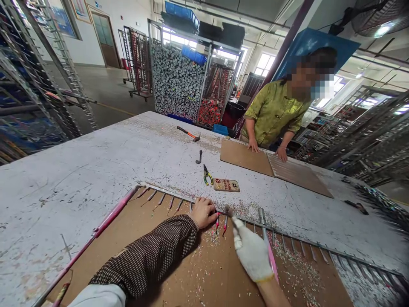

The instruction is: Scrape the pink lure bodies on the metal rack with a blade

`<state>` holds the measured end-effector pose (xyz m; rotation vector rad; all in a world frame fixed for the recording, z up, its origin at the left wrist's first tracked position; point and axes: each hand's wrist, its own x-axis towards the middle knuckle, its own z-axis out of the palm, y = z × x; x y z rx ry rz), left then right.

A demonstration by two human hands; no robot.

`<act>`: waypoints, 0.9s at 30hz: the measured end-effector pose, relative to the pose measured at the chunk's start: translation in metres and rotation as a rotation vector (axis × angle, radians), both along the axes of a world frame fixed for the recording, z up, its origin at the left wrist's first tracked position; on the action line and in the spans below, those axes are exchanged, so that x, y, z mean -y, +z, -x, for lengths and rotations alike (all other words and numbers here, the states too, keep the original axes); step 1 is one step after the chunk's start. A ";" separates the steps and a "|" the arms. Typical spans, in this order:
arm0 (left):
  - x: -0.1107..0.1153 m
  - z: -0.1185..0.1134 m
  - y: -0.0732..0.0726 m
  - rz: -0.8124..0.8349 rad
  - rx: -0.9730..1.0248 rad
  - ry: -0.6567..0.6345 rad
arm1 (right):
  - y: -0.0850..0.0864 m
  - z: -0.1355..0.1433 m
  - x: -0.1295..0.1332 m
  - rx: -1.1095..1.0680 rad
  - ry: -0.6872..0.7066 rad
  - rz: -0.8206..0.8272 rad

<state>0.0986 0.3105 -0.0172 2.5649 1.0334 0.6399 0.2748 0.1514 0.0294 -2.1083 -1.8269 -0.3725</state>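
A long metal rack [281,232] lies on brown cardboard, with a row of small hooks along its bar and pink coating on its side bars. My left hand [203,213], bare below a checkered sleeve, is closed over the bar with its fingers curled. Just right of it, pink-coated hooks [225,224] hang from the bar. My right hand [254,253], in a white glove, grips a tool with a blurred grey tip [228,210] held against the bar near those hooks; its kind is not clear. Colourful chips [214,238] are scattered around both hands.
Pliers [207,175], a printed card [226,185], a bent black piece [199,157] and a hammer [189,134] lie beyond the bar. Across the white table [79,170], a co-worker's hands rest on cardboard sheets [246,157]. A dark-handled tool [356,207] lies at right.
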 end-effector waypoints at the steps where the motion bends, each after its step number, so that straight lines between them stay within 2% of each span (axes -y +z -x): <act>1: 0.000 0.000 0.000 0.002 -0.002 0.002 | -0.002 -0.001 -0.001 0.028 0.022 0.071; 3: 0.000 0.000 0.000 0.003 -0.009 0.003 | -0.003 -0.004 -0.001 0.017 0.025 0.053; 6: 0.000 0.000 0.001 -0.004 -0.014 0.000 | -0.002 -0.004 0.000 -0.051 -0.033 -0.166; 7: 0.001 0.000 0.001 -0.006 -0.016 0.003 | -0.001 -0.004 0.000 -0.040 -0.036 -0.168; 11: 0.001 0.000 0.002 0.004 -0.020 0.014 | -0.002 -0.004 -0.001 0.098 0.043 0.140; 12: 0.001 0.000 0.002 0.009 -0.017 0.012 | -0.002 -0.004 -0.001 0.099 0.058 0.154; 16: 0.001 0.000 0.002 0.014 0.013 0.000 | -0.002 -0.004 -0.001 0.005 -0.016 -0.138; 17: 0.001 0.000 0.002 0.014 0.020 -0.002 | -0.002 -0.003 -0.001 0.014 -0.029 -0.154; 21: 0.000 0.000 0.000 0.017 0.022 0.011 | -0.005 0.000 -0.002 0.145 0.031 0.092; 22: 0.000 0.000 -0.001 0.015 0.020 0.010 | -0.005 -0.001 -0.002 0.150 0.044 0.100; 26: 0.001 0.001 0.001 0.001 0.003 0.002 | -0.005 -0.004 0.000 0.059 -0.002 -0.165; 27: 0.001 0.001 0.001 0.000 0.000 0.005 | -0.006 -0.004 0.000 0.055 0.003 -0.180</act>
